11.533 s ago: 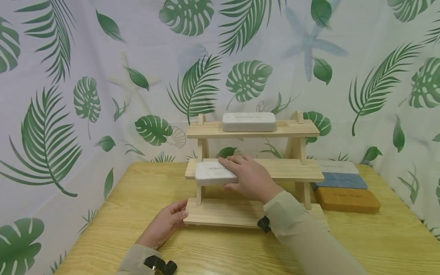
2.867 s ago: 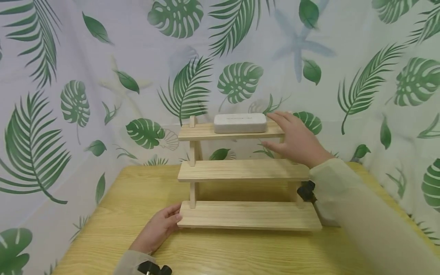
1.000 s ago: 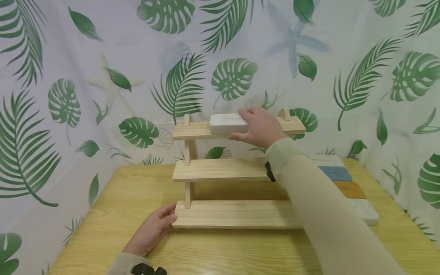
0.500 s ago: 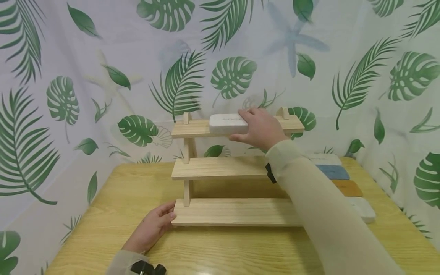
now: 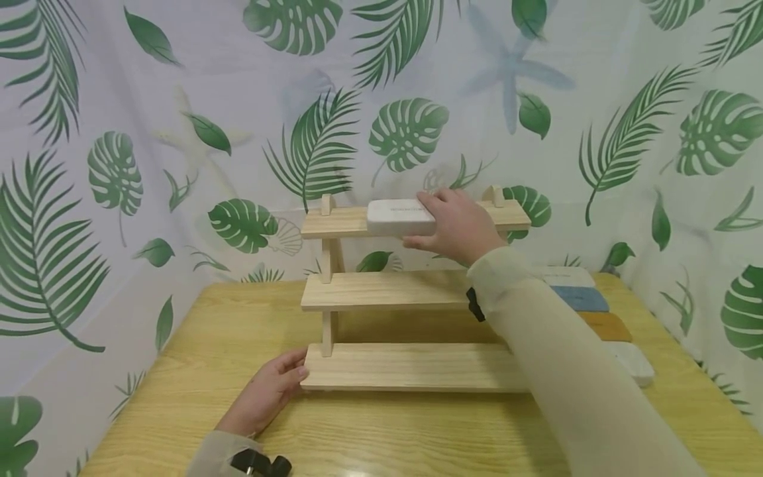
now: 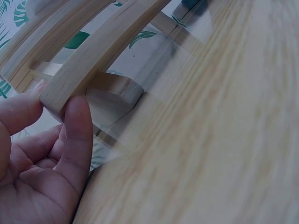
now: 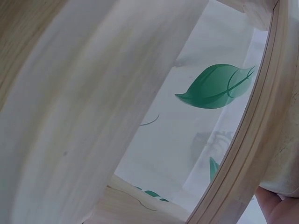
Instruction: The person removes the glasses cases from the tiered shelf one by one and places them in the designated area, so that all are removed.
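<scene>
A white, rounded glasses case (image 5: 395, 216) is at the top board of a three-tier wooden display stand (image 5: 405, 368). My right hand (image 5: 456, 222) grips its right end, fingers over the top and thumb at the front. The case's lower edge overlaps the board's front edge; whether it still touches the board I cannot tell. In the right wrist view only a bit of the case (image 7: 286, 163) and of the right hand (image 7: 282, 210) shows. My left hand (image 5: 265, 394) pinches the left end of the bottom board (image 6: 74, 74) between thumb and fingers.
On the table (image 5: 334, 437), right of the stand, lies a row of glasses cases: white (image 5: 566, 275), blue (image 5: 581, 298), orange (image 5: 607, 325) and white (image 5: 632, 364). My right sleeve (image 5: 554, 358) partly covers them. A leaf-print cloth (image 5: 238, 79) hangs behind.
Earlier my right hand held a white case on the middle board; that board no longer bears it, and a white case now fronts the row. The hand then took the top case, now slightly forward.
</scene>
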Motion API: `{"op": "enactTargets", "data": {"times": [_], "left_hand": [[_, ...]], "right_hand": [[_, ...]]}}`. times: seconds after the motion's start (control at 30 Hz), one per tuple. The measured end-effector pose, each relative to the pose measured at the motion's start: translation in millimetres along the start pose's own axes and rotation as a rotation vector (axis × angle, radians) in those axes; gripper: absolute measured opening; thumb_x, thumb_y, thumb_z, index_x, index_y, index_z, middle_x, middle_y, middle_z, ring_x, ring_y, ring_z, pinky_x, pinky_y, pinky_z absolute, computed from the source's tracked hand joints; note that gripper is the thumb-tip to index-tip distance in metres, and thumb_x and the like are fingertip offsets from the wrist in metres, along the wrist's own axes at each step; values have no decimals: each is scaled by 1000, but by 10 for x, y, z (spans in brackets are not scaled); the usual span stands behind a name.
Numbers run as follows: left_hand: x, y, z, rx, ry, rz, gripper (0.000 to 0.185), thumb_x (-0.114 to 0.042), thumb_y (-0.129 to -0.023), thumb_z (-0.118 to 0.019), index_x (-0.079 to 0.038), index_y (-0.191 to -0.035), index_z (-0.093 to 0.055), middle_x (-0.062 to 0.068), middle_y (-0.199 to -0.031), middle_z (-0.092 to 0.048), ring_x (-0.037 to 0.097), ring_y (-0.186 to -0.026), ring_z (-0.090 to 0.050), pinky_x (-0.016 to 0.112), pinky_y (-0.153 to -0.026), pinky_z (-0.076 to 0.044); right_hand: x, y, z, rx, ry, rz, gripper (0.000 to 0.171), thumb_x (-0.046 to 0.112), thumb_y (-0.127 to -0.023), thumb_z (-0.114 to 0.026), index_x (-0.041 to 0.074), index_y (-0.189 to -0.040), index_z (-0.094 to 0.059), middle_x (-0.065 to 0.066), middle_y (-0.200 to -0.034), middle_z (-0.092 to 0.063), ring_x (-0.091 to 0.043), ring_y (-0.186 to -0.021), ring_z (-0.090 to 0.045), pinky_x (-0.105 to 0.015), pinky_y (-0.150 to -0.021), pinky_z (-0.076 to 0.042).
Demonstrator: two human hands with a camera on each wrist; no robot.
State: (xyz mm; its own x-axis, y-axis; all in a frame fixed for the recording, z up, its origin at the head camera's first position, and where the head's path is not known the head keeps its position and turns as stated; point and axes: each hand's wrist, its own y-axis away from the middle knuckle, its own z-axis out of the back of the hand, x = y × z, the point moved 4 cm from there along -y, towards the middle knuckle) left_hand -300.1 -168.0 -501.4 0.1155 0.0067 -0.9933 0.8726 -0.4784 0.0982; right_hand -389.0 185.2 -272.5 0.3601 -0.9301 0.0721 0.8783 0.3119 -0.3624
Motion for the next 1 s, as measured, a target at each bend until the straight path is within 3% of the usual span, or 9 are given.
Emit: {"op": "enactTargets", "data": {"times": [0.37,1.0], "left_hand": [[-13,-5,12,2,-4,-6,65,-19,-108,-53,5,-159,-21,27,-152,-38,29,-130,-50,32,-100,-48],[-31,-3,-10,10,-9,-23,64,-17,-108,-52,7,-158,-20,27,-150,-40,26,-127,-53,32,-99,-49]], "right_hand": [[1,53,10,-6,6,22,94,70,-83,-71,16,-155,-44,-15,-142,-53,-34,-119,-51,-51,-98,-46],[24,182,80,-3,6,46,92,63,-83,-75,13,-154,-45,-16,-138,-55,-34,-119,-51,-51,-96,-47]]}}
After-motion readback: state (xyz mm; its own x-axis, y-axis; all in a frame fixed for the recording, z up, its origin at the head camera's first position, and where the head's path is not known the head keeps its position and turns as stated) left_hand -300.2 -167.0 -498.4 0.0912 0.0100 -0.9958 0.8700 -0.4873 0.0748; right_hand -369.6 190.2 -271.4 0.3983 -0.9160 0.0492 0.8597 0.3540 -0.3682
